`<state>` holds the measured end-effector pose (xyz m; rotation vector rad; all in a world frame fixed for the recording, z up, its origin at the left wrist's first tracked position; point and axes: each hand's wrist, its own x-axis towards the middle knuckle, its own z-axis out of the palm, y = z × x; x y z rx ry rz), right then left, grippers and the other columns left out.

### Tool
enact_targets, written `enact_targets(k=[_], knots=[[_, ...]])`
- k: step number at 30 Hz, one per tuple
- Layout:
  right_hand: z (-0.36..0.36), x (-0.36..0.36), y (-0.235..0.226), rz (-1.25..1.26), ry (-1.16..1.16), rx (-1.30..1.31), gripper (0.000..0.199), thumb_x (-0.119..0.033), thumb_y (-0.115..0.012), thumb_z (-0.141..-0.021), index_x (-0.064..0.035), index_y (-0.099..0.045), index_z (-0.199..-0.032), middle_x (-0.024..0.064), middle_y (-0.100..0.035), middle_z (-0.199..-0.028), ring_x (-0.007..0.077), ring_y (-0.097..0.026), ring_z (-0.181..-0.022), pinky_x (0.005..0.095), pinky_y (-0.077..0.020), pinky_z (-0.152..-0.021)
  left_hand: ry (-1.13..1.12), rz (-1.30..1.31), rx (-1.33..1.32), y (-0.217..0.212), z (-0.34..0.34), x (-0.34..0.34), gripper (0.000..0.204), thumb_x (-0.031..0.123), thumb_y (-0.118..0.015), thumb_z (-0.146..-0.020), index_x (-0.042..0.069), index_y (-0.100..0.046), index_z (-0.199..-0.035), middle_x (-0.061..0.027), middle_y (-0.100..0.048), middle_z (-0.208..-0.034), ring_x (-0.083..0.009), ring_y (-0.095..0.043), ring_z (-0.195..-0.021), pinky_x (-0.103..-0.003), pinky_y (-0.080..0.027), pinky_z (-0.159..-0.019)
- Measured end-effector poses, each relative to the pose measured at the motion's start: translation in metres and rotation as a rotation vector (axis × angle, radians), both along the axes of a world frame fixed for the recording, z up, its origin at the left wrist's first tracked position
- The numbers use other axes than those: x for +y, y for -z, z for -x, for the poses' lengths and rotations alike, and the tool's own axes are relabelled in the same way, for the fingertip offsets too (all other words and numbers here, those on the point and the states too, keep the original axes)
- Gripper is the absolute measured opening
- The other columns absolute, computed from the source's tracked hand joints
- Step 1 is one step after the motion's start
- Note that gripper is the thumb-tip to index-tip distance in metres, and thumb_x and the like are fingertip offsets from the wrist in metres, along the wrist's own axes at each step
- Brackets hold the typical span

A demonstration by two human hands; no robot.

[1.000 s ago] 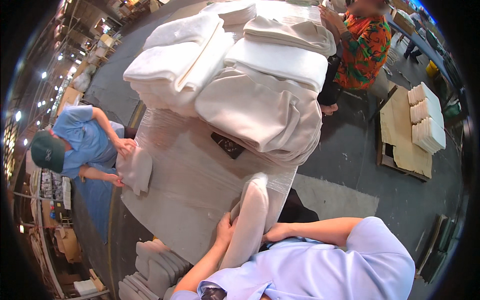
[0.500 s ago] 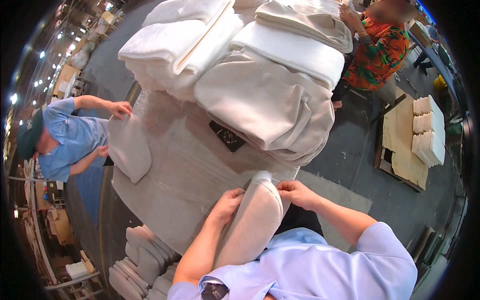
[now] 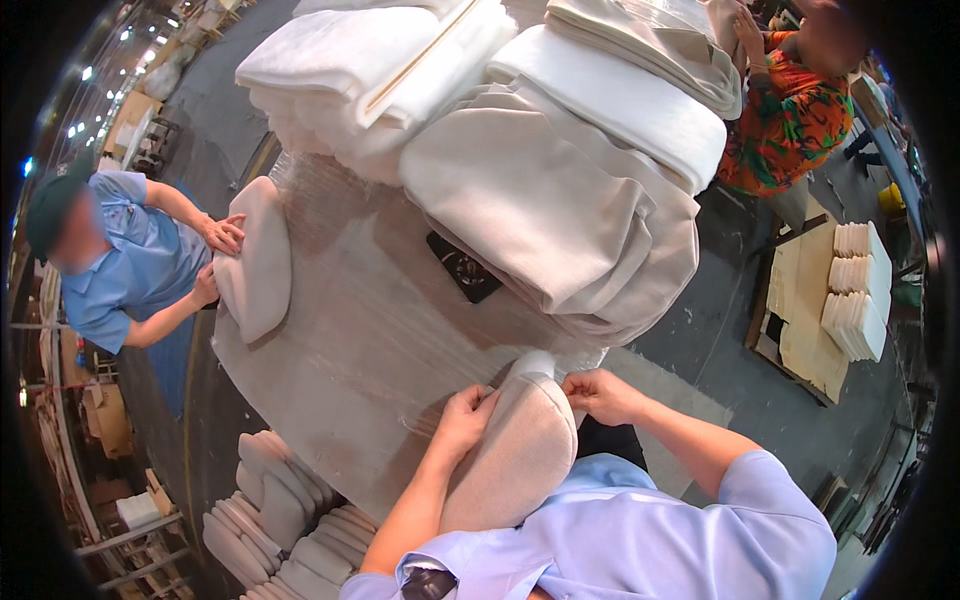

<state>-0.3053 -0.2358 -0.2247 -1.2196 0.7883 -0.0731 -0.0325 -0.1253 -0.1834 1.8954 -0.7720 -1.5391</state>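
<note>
A beige fabric-covered cushion (image 3: 515,455) rests on edge between my forearms, leaning against my body at the near table edge. White filling (image 3: 537,364) pokes out at its far end. My left hand (image 3: 465,422) pinches the cover along its left side, fingers closed and thumb pressed near the far end. Opposite it, my right hand (image 3: 604,397) grips the cover's edge between thumb and fingers. The underside of the cushion and the exact fold under my fingertips are hidden.
Beyond my hands lie piled beige covers (image 3: 540,200), white batting (image 3: 340,60) and a black flat item (image 3: 463,268) on the plastic-covered table (image 3: 340,370). A co-worker at left handles a beige cushion (image 3: 262,265); another person stands far right. Finished-looking cushions (image 3: 270,500) are stacked lower left.
My cushion has tipped so it looks shorter, with both hands still pinching its cover. The left co-worker's upper hand has come down onto their cushion, which has turned more upright.
</note>
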Motion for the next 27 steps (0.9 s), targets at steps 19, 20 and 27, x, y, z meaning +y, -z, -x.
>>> enact_targets(k=[19,20,27], knots=[[-0.052,-0.045,-0.08,0.291,-0.321,-0.035,0.041,-0.046,-0.059,-0.106,-0.0112,-0.082,-0.107,0.017,-0.073,-0.099,0.0311,-0.071,-0.097,0.0424,-0.054,-0.088,0.138,0.458,-0.664,-0.025,0.033,0.002,0.02,0.021,-0.073,-0.092,0.004,-0.066,-0.086,-0.0188,-0.069,-0.085,-0.0439,-0.066,-0.082,-0.049,-0.051,-0.071],[-0.051,-0.046,-0.077,0.305,-0.339,-0.03,0.042,-0.046,-0.058,-0.106,-0.011,-0.081,-0.107,0.0175,-0.072,-0.099,0.0317,-0.07,-0.097,0.0423,-0.0538,-0.087,0.148,0.5,-0.691,-0.025,0.034,0.001,0.02,0.021,-0.074,-0.091,0.004,-0.066,-0.085,-0.0184,-0.068,-0.084,-0.0436,-0.066,-0.082,-0.05,-0.051,-0.071],[-0.052,-0.036,-0.074,0.296,-0.172,-0.011,0.044,-0.044,-0.059,-0.106,-0.0059,-0.08,-0.106,0.0168,-0.074,-0.104,0.0278,-0.07,-0.098,0.0403,-0.0536,-0.088,0.185,-0.016,-0.218,-0.03,0.011,-0.003,0.027,0.024,-0.077,-0.092,0.001,-0.073,-0.105,-0.0124,-0.075,-0.098,-0.0214,-0.071,-0.093,-0.038,-0.054,-0.079]])
